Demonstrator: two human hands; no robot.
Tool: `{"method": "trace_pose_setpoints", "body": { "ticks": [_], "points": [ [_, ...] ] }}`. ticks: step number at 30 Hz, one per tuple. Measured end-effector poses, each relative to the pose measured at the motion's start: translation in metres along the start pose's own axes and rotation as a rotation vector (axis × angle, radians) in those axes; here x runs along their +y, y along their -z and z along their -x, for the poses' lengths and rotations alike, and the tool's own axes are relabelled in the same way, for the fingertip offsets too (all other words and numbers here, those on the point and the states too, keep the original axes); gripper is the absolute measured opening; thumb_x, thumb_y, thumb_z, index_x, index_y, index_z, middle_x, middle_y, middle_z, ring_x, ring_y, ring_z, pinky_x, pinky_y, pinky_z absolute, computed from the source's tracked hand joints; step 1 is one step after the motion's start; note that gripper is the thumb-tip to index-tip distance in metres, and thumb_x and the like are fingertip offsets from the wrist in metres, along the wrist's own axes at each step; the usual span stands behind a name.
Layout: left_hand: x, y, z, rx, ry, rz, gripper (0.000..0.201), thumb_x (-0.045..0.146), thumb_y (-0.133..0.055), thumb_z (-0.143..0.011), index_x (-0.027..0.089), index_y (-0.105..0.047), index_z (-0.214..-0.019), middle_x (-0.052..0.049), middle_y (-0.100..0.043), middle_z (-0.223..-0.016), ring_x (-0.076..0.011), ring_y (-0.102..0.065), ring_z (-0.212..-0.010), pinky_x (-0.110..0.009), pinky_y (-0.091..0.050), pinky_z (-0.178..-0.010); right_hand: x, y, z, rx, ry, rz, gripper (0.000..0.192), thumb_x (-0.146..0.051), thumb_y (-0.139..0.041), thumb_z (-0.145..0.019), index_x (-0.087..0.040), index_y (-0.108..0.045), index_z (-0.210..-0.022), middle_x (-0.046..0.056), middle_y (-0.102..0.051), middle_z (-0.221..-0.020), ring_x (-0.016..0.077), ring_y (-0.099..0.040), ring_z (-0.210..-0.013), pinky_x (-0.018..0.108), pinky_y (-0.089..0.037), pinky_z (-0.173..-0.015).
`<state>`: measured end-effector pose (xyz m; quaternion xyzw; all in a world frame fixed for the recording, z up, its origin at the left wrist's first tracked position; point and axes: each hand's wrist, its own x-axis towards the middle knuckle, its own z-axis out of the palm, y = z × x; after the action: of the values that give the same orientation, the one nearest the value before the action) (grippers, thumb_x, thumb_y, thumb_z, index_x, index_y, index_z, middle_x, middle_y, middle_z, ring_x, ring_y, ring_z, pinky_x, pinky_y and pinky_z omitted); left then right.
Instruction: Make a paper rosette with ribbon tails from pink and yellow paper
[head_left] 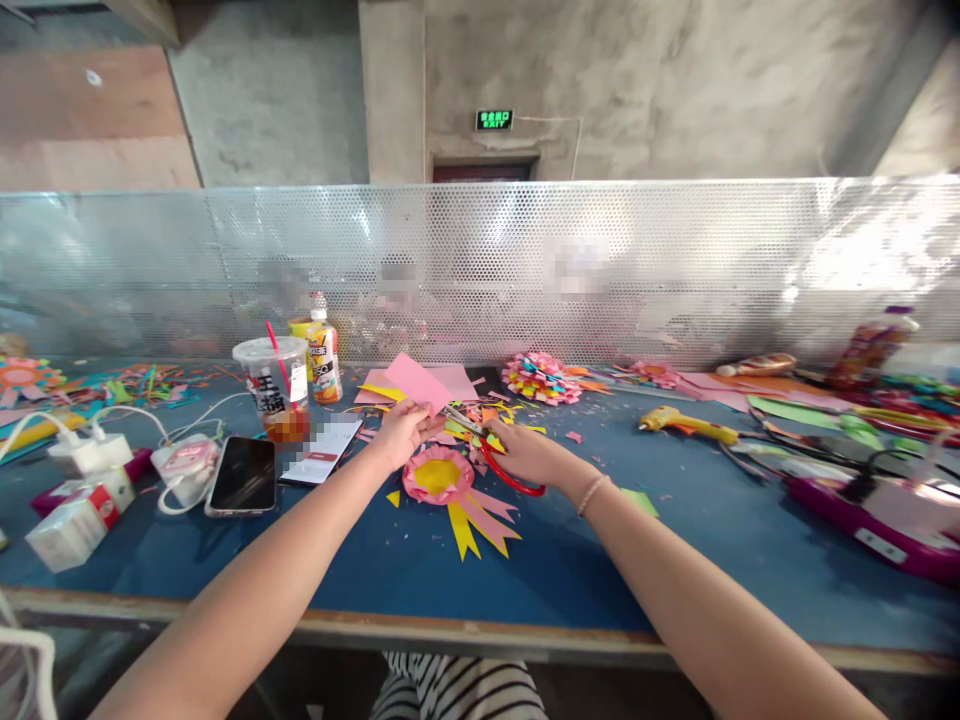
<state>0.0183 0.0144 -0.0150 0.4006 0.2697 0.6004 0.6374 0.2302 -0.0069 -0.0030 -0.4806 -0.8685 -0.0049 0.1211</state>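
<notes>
In the head view, the left hand [407, 432] pinches a pink sheet [416, 383] between thumb and fingers, raised seemingly to offer its lower corner to the scissors [531, 490], around whose red handles the right hand [529, 455] is closed. A pink-and-yellow rosette [439, 478] lies just below on the blue table [600, 590], perhaps for easy viewing. The right fingers are largely hidden; how far the blades part is unclear.

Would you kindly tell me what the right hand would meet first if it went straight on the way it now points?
Probably the pink paper in the left hand: the right hand points its red-handled scissors that way, though depth is hard to judge.
</notes>
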Motion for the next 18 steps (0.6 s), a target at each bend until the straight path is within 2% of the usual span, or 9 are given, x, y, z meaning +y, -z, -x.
{"method": "trace_pose_setpoints", "body": {
  "ticks": [9,18],
  "points": [
    [-0.0014,0.0014,-0.0003,-0.018,0.004,0.039,0.018,0.011,-0.065,-0.062,0.015,-0.048,-0.067,0.0,-0.06,-0.064,-0.0174,-0.065,-0.072,-0.041,-0.049,-0.083,-0.0018,0.0021,0.0008,-0.022,-0.001,-0.014,0.038,-0.031,-0.04,-0.084,-0.015,-0.044,-0.118,0.012,-0.062,-0.096,0.0222,-0.058,-0.085,0.027,-0.039,-0.068],
    [-0.0009,0.0004,0.0013,-0.038,-0.001,0.031,0.021,0.011,-0.067,-0.061,0.015,-0.046,-0.064,0.002,-0.058,-0.062,-0.0136,-0.063,-0.067,-0.039,-0.049,-0.083,-0.0006,-0.0009,-0.0003,-0.041,0.012,-0.021,0.036,-0.031,-0.038,-0.084,-0.016,-0.043,-0.117,0.012,-0.062,-0.099,0.0211,-0.059,-0.086,0.026,-0.039,-0.069]
  ]
}}
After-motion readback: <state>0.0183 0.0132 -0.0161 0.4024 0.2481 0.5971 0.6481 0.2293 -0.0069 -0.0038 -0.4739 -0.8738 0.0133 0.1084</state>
